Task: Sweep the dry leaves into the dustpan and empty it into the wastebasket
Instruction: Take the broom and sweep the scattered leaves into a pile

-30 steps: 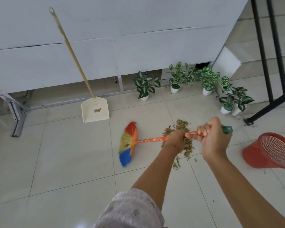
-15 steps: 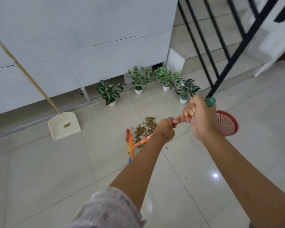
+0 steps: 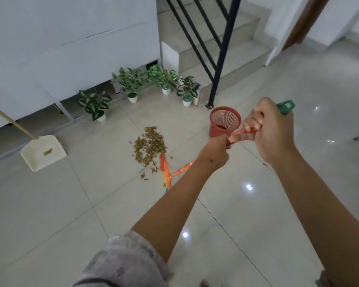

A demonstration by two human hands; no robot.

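- The left hand (image 3: 215,153) has its grip closed round the orange handle of the broom (image 3: 181,168), fingers curled tight about midway along the shaft.
- The right hand (image 3: 272,130) grips the same handle higher up, fist closed just below the green cap (image 3: 285,106) at its end.
- The broom slants down and to the left from the hands; its multicoloured head (image 3: 165,174) is seen edge-on on the floor (image 3: 50,204), touching the near right side of the leaves.
- The dry leaves (image 3: 148,147) lie in one loose brown heap on the pale tiles, with a few stray bits scattered just beside the broom head.
- The wastebasket (image 3: 224,122), red with a mesh wall, stands upright just right of the heap and behind the hands, its lower right side partly hidden by them.
- The dustpan (image 3: 43,153), cream with a long wooden stick (image 3: 8,121), sits well apart on the left, its mouth facing the near left.
- Four potted plants (image 3: 94,104) with green-and-white foliage in small white pots stand in a row along the foot of the white wall (image 3: 71,38), beyond the leaves.
- A black stair railing (image 3: 220,59) comes down to the floor just behind the wastebasket, with tiled steps (image 3: 226,44) behind it.
- A patterned grey sleeve (image 3: 122,264) shows at the bottom edge.
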